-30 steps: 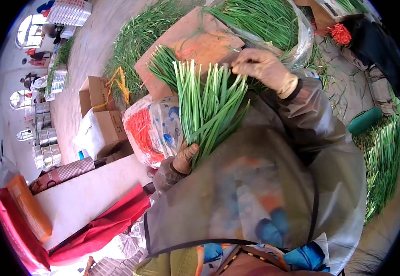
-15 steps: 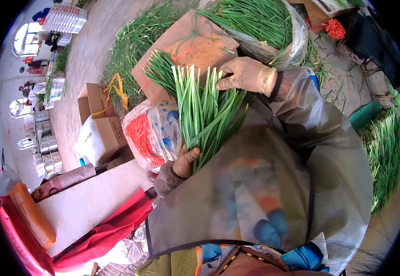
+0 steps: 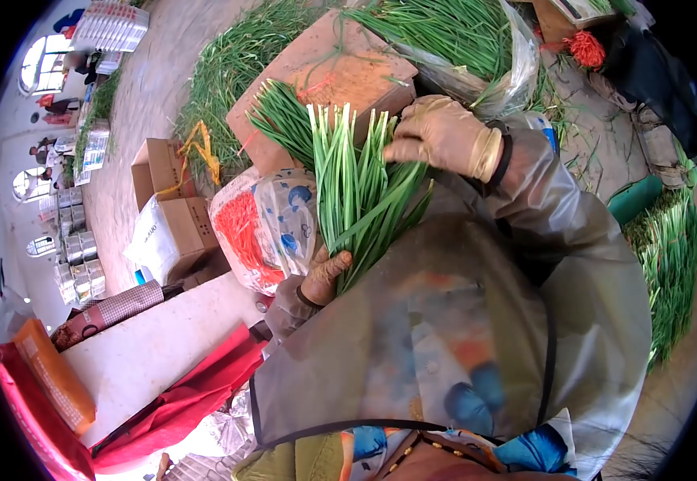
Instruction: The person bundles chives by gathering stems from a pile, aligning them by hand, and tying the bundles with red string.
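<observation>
A loose bunch of garlic chives (image 3: 352, 188) stands fanned in front of my chest, pale cut ends up and green leaves down. Low on the leaves, my gloved left hand (image 3: 326, 276) is closed around the bunch. My gloved right hand (image 3: 448, 138) is at the upper right of the bunch, its bent fingers closed on stems near the pale ends; the exact grip is partly hidden. Behind the bunch, a second bundle of chives (image 3: 282, 120) lies against a reddish-brown board (image 3: 344, 60).
A plastic-lined heap of chives (image 3: 452, 32) lies at the top. Red ties (image 3: 240, 228) sit in a bag at left, near a cardboard box (image 3: 184, 232). More chives (image 3: 673, 272) stand at right. Loose greens (image 3: 224, 76) cover the floor. People are far left.
My right hand has shifted slightly right and down along the stems, its fingers more curled. The bunch stays in my left hand, and the view has moved a little.
</observation>
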